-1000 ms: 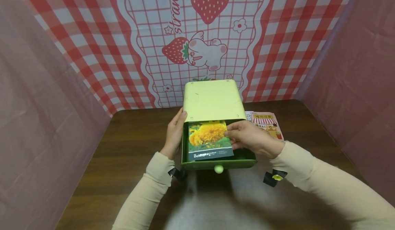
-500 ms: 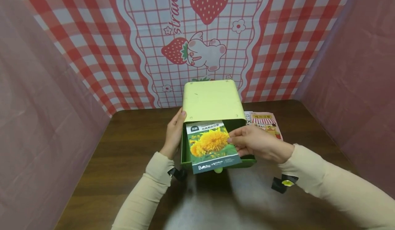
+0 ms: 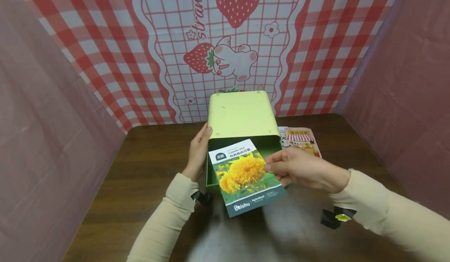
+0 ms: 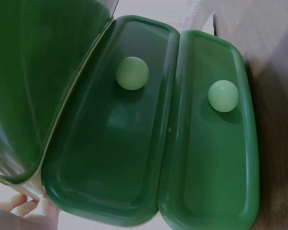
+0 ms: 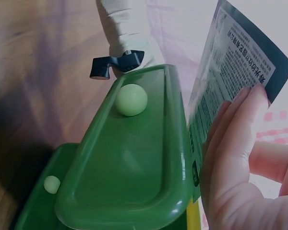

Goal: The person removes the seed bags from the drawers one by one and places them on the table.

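A seed packet [image 3: 242, 180] with yellow double flowers on its front slants outward from the pale yellow-green drawer box [image 3: 242, 113]. My right hand [image 3: 306, 168] pinches its right edge between thumb and fingers. The packet's printed back [image 5: 235, 57] faces the right wrist camera. My left hand [image 3: 197, 154] rests on the left side of the box, thumb up by its front corner. In the left wrist view, two green drawer fronts [image 4: 105, 158] with round pale knobs [image 4: 132, 73] show. The packet hides much of the upper opening in the head view.
Behind the right hand, a printed paper packet [image 3: 303, 139] with a striped awning lies beside the box on the dark wooden table [image 3: 140, 168]. A strawberry-patterned checked cloth [image 3: 225, 27] hangs at the back, and pink fabric [image 3: 386, 66] borders both sides.
My right hand has drawn the seed packet out of the box, toward me and to the right, turning it slightly. The left hand and the box have stayed put.
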Tool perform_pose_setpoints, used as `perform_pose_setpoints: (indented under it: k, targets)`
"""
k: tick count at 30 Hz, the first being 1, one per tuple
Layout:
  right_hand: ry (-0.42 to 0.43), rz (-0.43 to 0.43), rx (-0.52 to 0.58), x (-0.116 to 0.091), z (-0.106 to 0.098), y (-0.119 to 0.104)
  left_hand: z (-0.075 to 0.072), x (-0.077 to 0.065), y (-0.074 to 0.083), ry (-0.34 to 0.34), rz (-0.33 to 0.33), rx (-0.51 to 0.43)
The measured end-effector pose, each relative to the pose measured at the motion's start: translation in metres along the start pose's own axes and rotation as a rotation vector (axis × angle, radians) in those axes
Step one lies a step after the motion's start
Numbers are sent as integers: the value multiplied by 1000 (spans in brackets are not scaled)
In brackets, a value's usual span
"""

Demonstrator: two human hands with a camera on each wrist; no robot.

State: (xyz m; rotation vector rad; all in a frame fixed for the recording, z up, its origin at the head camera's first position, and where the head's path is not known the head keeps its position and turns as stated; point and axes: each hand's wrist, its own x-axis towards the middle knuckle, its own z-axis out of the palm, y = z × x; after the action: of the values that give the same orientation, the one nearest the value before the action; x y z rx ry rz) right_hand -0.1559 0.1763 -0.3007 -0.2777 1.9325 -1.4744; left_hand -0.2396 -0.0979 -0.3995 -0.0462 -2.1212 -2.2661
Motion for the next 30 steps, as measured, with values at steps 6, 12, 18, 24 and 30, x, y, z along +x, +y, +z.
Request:
perform_pose_setpoints:
  k: [6,12,18,24,30]
  targets:
    - [1,-29,34,-10,-1,-4,1,-1,-1,3,6,-26]
    - [54,-57,93,-19,-10,-11,2,-1,-2,23,22,-26]
    - [172,-62,125,-26,-27,-16,2,0,-1,43,20,5]
    - [288,-78,116,-32,-52,-16,1,0,-1,42,28,63]
    - [353,-93,278,-32,-82,-12,0,0,-2,34,39,71]
